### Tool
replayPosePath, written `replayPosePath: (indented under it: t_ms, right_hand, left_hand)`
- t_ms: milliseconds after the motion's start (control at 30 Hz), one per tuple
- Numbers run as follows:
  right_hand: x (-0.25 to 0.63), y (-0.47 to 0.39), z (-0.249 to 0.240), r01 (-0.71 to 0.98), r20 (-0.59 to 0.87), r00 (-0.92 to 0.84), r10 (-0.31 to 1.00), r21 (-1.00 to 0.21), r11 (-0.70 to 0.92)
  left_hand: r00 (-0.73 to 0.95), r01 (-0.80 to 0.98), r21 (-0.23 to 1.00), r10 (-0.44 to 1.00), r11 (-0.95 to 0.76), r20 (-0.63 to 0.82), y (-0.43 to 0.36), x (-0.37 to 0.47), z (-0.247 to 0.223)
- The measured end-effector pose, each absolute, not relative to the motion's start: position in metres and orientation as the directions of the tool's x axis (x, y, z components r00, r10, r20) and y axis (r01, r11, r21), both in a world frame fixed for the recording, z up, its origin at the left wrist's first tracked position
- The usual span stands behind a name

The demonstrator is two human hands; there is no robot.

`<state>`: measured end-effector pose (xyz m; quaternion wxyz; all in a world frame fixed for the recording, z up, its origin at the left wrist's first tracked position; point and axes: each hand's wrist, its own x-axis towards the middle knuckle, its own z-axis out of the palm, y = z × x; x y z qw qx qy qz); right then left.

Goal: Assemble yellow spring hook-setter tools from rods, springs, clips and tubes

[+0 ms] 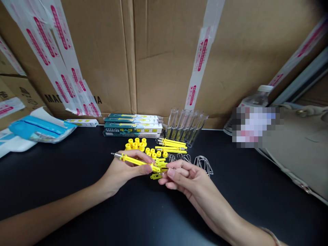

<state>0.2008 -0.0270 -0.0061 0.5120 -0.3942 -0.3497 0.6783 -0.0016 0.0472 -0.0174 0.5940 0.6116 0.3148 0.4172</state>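
Observation:
My left hand (128, 167) grips a yellow spring scale rod (135, 161) with a metal fitting at its left end. Close to the rod's right end, my right hand (183, 176) is closed in a pinch; whatever is between its fingertips is too small to make out. Flat yellow plastic pieces (155, 176) lie under and between the hands. Behind them stand yellow caps (135, 146) and smaller yellow rings (154, 155). More yellow rods (171, 149) with metal ends lie behind my right hand, near small springs (171, 157) and bent wire hooks (203, 165).
Clear printed tubes (186, 126) lean at the back beside stacked spring scale boxes (133, 125). A blue packet (42, 128) and a white power strip (81, 122) are on the left. On the right are a plastic bottle (258, 97) and a beige bag (302, 143). Cardboard (164, 61) rises behind.

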Motion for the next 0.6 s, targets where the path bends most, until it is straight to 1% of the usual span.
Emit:
replayPosePath:
  t_ms: [67,167,300,400,467,533,600]
  right_hand:
    - [0.202,-0.024,-0.008,-0.380,-0.138,-0.148,0.979,-0.906,-0.185]
    - [0.206,-0.017,-0.010,-0.347,-0.042,-0.113,0.993,-0.935,-0.079]
    - [0.212,-0.011,-0.008,-0.338,0.035,-0.033,0.999,-0.941,0.022]
    - [0.215,-0.009,-0.006,-0.363,0.019,0.019,1.000,-0.931,0.025]
    - [0.216,-0.007,-0.006,-0.383,0.000,0.022,1.000,-0.924,0.008]
    - [0.215,-0.006,-0.006,-0.394,-0.005,0.006,1.000,-0.919,-0.003]
    - [0.215,-0.006,-0.007,-0.371,0.009,-0.021,1.000,-0.929,0.001]
  left_hand:
    - [0.467,-0.133,0.988,0.874,-0.078,0.131,0.047,-0.002,-0.017]
    - [0.495,-0.179,0.983,0.860,-0.040,0.125,0.044,-0.001,-0.014]
    - [0.563,-0.230,0.973,0.819,0.021,0.116,0.042,0.000,-0.009]
    - [0.634,-0.247,0.966,0.767,0.073,0.104,0.040,-0.001,-0.007]
    - [0.664,-0.232,0.968,0.743,0.094,0.087,0.039,-0.001,-0.007]
    - [0.656,-0.196,0.976,0.753,0.099,0.056,0.039,0.000,-0.008]
    - [0.609,-0.156,0.984,0.793,0.085,0.028,0.040,0.002,-0.010]
